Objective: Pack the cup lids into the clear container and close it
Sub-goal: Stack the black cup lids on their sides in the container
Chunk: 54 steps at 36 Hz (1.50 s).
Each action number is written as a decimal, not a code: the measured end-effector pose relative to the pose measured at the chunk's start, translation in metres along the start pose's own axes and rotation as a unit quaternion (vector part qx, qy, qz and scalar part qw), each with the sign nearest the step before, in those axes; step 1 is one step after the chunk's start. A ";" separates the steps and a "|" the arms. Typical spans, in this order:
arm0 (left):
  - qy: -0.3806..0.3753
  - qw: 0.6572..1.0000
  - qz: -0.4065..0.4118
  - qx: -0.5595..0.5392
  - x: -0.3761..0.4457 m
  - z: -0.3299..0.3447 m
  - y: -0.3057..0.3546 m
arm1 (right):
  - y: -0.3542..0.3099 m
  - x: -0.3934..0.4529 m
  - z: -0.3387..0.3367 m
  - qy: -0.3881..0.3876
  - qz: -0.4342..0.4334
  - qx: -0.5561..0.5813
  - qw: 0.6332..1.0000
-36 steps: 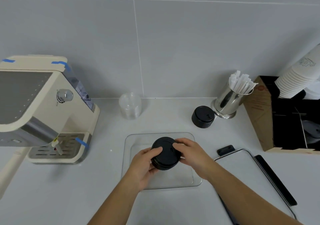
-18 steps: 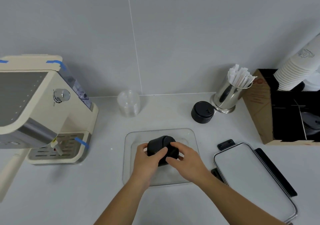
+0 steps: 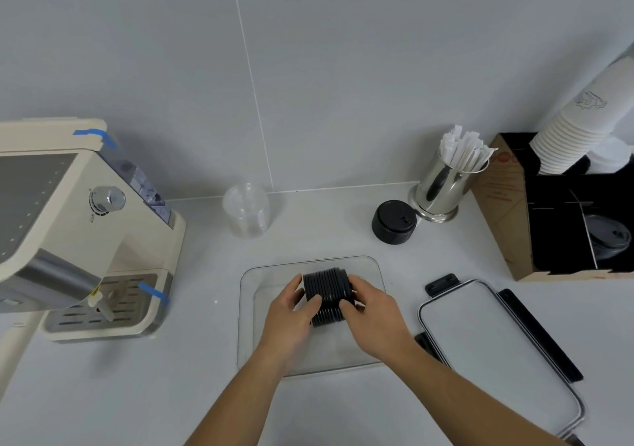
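Observation:
A stack of black cup lids (image 3: pixel 327 286) lies on its side inside the clear container (image 3: pixel 260 274), which stands open at the counter's centre. My left hand (image 3: pixel 291 311) grips the stack's left end and my right hand (image 3: pixel 372 311) grips its right end. A second stack of black lids (image 3: pixel 394 221) stands upright behind the container. A stack of clear lids (image 3: pixel 246 209) stands by the wall. The container's lid (image 3: pixel 487 339), with black clips, lies flat to the right.
A cream coffee machine (image 3: pixel 79 226) fills the left side. A steel cup of wrapped straws (image 3: pixel 446 184) stands at the back right. Beside it is a cardboard organiser (image 3: pixel 507 212) with black lids and stacked paper cups (image 3: pixel 576 129).
Both hands have turned the black lid stack from upright onto its side and lowered it into the clear container.

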State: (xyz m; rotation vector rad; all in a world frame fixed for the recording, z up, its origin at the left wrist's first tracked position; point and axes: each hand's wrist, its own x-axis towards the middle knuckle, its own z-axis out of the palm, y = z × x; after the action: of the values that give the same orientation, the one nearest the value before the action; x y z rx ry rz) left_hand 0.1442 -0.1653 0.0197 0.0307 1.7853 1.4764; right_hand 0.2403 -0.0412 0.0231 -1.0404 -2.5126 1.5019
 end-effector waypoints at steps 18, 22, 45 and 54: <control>-0.102 0.993 -0.055 -0.011 0.011 0.006 0.000 | 0.001 -0.001 -0.011 -0.008 0.041 -0.009 0.999; -0.089 0.994 -0.053 -0.017 0.009 0.011 0.003 | 0.004 -0.002 -0.016 0.001 0.025 0.002 1.000; -0.065 0.995 0.005 0.077 0.011 0.051 0.005 | 0.054 0.000 -0.038 0.068 0.085 0.171 0.979; -0.044 0.998 -0.041 0.024 0.012 0.050 0.004 | 0.057 -0.001 -0.038 0.055 0.098 0.213 0.971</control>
State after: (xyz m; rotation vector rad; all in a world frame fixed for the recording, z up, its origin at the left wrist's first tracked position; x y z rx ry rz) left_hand 0.1639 -0.1176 0.0166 0.0470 1.7305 1.3541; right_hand 0.2849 0.0050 -0.0016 -1.2742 -1.9331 1.8617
